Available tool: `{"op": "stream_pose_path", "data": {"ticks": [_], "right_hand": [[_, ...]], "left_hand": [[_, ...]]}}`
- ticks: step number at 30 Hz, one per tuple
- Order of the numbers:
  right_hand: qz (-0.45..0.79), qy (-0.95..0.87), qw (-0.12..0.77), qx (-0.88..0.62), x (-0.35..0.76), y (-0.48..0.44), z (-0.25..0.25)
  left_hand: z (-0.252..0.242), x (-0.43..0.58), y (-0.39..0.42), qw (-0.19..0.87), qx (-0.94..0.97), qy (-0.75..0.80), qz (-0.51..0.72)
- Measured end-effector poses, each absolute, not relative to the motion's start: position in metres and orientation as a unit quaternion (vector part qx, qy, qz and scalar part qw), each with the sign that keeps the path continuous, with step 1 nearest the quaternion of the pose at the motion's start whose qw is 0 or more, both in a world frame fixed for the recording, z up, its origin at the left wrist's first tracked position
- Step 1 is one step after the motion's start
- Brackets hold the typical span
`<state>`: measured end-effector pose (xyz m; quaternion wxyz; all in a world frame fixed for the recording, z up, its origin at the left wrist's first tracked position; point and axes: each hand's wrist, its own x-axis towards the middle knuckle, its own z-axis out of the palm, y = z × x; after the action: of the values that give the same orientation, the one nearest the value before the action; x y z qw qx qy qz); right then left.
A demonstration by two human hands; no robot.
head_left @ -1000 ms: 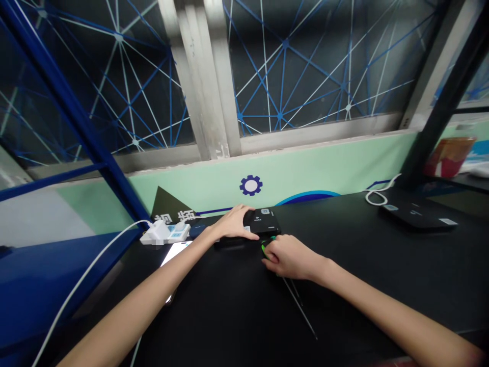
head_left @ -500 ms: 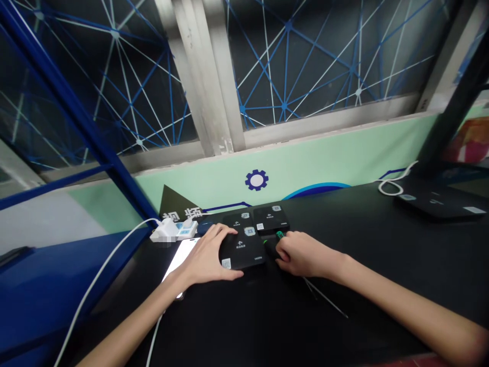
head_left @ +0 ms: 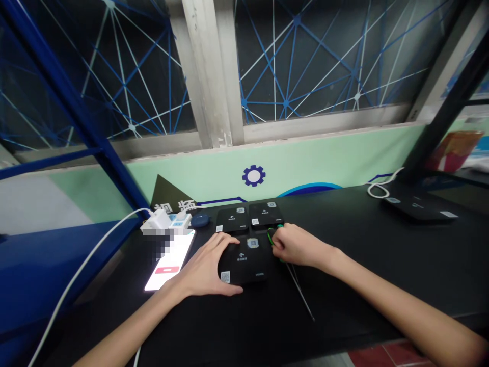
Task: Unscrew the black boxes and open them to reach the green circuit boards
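A flat black box point(head_left: 247, 261) with a white sticker lies on the black table point(head_left: 362, 265) in front of me. My left hand point(head_left: 206, 267) grips its left edge, thumb along the near side, fingers curled over the far corner. My right hand point(head_left: 296, 245) is closed round the black and green handle of a screwdriver point(head_left: 275, 239) at the box's right edge. The thin metal shaft point(head_left: 300, 294) runs back along the table toward me. Two more black boxes point(head_left: 250, 216) sit side by side just behind the near one.
A lit phone point(head_left: 170, 260) lies left of my left hand, a white power strip point(head_left: 164, 223) with a white cable behind it. A small dark blue pod point(head_left: 199, 220) lies near the boxes. Another black device point(head_left: 420, 208) and a coiled white cable point(head_left: 376, 189) sit far right.
My left hand has pulled one black box off the far pile toward me, which uncovered two boxes behind it. My right hand stayed beside it with the screwdriver. The phone screen now shows.
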<state>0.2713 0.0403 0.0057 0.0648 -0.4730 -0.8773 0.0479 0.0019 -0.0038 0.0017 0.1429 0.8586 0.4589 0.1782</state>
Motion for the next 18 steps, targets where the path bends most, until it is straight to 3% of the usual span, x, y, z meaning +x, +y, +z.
{"op": "stream_pose_path", "data": {"ticks": [18], "right_hand": [[0.065, -0.883, 0.153, -0.440, 0.276, 0.040, 0.020]], "left_hand": [[0.004, -0.015, 0.002, 0.163, 0.837, 0.503, 0.144]]}}
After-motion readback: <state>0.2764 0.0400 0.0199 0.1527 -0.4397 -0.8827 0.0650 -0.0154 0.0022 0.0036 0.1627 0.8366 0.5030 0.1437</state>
